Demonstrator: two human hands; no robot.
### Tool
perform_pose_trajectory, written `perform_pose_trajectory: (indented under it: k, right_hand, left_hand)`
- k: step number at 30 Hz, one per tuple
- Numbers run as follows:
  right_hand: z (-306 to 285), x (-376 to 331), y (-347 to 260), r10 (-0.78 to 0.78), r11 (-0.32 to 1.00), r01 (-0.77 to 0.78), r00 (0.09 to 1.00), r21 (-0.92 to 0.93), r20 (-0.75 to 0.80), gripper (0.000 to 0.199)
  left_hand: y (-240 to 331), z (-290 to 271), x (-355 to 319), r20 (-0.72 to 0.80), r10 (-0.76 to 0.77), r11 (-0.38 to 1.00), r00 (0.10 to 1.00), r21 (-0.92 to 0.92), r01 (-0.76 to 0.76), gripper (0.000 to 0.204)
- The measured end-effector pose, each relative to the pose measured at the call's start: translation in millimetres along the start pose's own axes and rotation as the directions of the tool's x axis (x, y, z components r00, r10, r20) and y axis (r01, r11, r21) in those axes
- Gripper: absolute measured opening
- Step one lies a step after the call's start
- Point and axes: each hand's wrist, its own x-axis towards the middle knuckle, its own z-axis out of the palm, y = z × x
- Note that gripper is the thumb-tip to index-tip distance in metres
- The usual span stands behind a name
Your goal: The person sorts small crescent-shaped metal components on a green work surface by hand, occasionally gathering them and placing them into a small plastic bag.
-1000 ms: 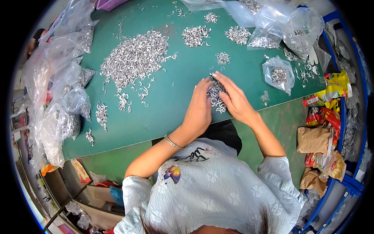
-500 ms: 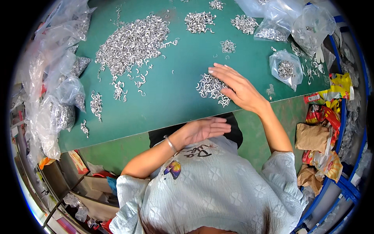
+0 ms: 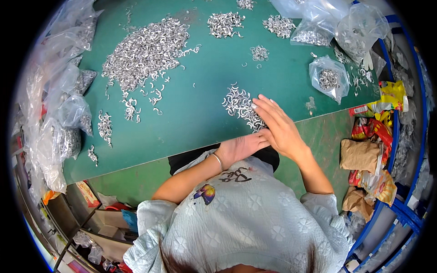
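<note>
A green work table [image 3: 200, 113] fills the view, strewn with small silver metal hooks. The small heap of hooks [image 3: 241, 105] near its front edge is the landmark. The right hand [image 3: 276, 127] lies flat on that heap's near side, fingers spread and pressing down, pinching nothing. The left hand [image 3: 243, 146] sits just below the heap at the table edge, palm up and cupped open, touching the right hand. Far left of the heap lies the big pile of hooks [image 3: 143, 52]. Right of the heap rests a clear plastic bag [image 3: 328, 79] holding hooks. Further right, off the table, lie yellow and red wrappers [image 3: 387, 102] and brown paper packets [image 3: 362, 157]. Crumpled clear bags [image 3: 59, 113] line the far left.
</note>
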Motion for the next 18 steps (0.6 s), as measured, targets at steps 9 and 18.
perform_pose_trajectory:
  k: [9,18]
  right_hand:
    - [26.8,-24.1,-3.8,-0.132,0.987,0.140,0.986,0.073,-0.102,0.047]
    - [36.5,-25.1,-8.1,-0.280,0.940,0.305,0.946,0.155,-0.163,0.043]
  left_hand:
    - [0.7,-20.6,-5.1,0.122,0.066,0.964,0.990,-0.265,-0.032,0.057]
    - [5.0,21.5,-6.6,-0.171,-0.140,0.830,0.975,-0.558,0.021,0.068]
